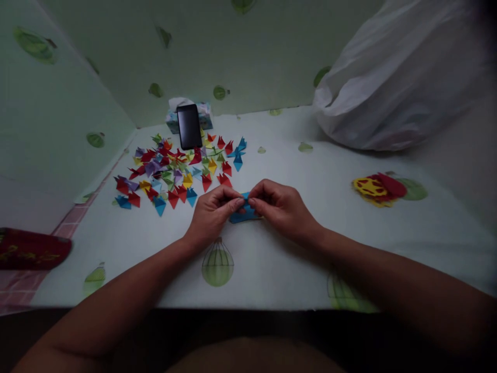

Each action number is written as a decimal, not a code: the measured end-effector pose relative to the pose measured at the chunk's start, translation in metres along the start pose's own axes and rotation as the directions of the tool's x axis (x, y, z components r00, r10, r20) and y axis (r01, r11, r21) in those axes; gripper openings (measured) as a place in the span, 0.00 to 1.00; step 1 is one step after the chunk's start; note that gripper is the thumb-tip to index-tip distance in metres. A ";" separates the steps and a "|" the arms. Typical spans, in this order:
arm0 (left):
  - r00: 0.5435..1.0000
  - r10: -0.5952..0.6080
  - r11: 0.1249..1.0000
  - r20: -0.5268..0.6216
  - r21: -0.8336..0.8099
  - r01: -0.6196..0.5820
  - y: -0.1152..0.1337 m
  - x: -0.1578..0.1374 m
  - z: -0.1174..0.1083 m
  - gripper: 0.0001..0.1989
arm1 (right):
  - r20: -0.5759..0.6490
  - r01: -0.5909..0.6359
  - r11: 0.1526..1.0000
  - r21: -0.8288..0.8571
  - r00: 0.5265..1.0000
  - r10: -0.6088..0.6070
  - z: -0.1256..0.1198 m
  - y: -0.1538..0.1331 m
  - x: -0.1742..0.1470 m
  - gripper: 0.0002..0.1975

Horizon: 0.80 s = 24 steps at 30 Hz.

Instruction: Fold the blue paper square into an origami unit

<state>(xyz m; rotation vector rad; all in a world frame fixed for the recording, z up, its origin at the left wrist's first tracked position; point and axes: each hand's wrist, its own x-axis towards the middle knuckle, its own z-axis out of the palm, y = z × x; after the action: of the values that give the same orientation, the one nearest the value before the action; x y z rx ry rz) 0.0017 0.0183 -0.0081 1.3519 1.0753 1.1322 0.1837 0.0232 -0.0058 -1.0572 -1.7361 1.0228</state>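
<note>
Blue paper in the left hand and right hand.
Fingers of both hands pinch it narrowly; folded papers lie beyond the left fingers, on the tabletop.

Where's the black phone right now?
In the head view, the black phone is left of centre toward the back, propped up in front of the tissue box, with colourful folded paper pieces around its lower end.

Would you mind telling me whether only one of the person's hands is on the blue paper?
No, the left hand and the right hand both pinch at the blue paper.
</note>
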 end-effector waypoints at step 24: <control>0.979 -0.174 0.983 0.107 -0.043 0.180 -0.002 0.005 -0.007 0.12 | 0.137 -0.231 0.912 0.338 0.971 0.194 0.001 0.002 0.004 0.08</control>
<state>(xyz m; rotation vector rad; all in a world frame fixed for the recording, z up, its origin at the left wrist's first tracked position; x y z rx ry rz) -0.0039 0.0246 -0.0093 1.2339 1.0618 0.9436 0.1822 0.0274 -0.0064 -0.9879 -1.4596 1.4864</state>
